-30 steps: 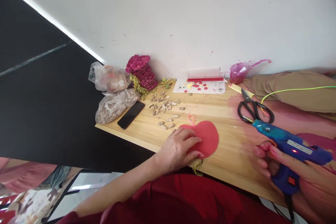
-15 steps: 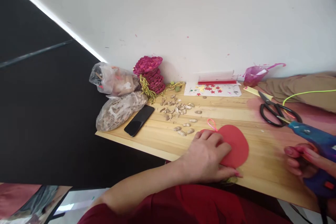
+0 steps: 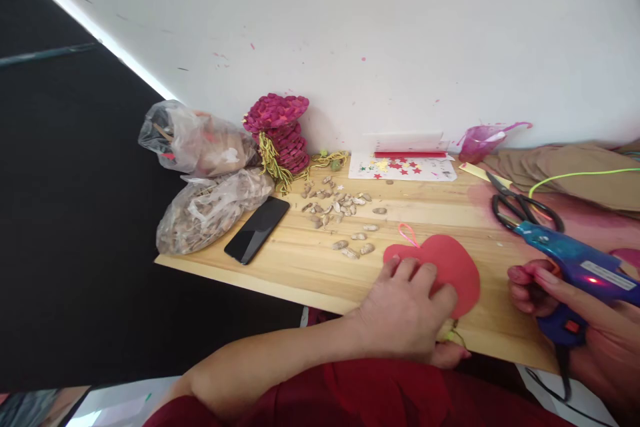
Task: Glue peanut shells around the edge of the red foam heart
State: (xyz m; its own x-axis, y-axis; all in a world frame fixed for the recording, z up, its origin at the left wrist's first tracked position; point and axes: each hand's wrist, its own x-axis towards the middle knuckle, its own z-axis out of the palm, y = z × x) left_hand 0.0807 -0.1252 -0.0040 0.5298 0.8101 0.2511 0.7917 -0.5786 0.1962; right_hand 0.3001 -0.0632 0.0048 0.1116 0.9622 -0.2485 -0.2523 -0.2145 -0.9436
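A red heart-shaped paper cutout point(image 3: 450, 261) with a small pink loop at its top lies near the front edge of the wooden table point(image 3: 300, 260). My left hand point(image 3: 407, 313) rests on the heart's near side, fingers curled over its edge and thumb beneath at the table's edge. My right hand point(image 3: 555, 297) is closed around the handle of a blue hot glue gun point(image 3: 575, 263). The gun's nozzle points left toward the heart and stands a short way off from it.
Black scissors point(image 3: 523, 210) lie behind the glue gun. Scattered nut shells point(image 3: 340, 210), a black phone point(image 3: 257, 229), two plastic bags point(image 3: 205, 180), a magenta woven ornament point(image 3: 280, 130), a star sticker sheet point(image 3: 403, 167) and a pink bag point(image 3: 483, 140) stand toward the wall.
My left hand slid toward the heart's near edge and curled round it. The glue gun in my right hand came back into view, closer to the heart. The camera shifted.
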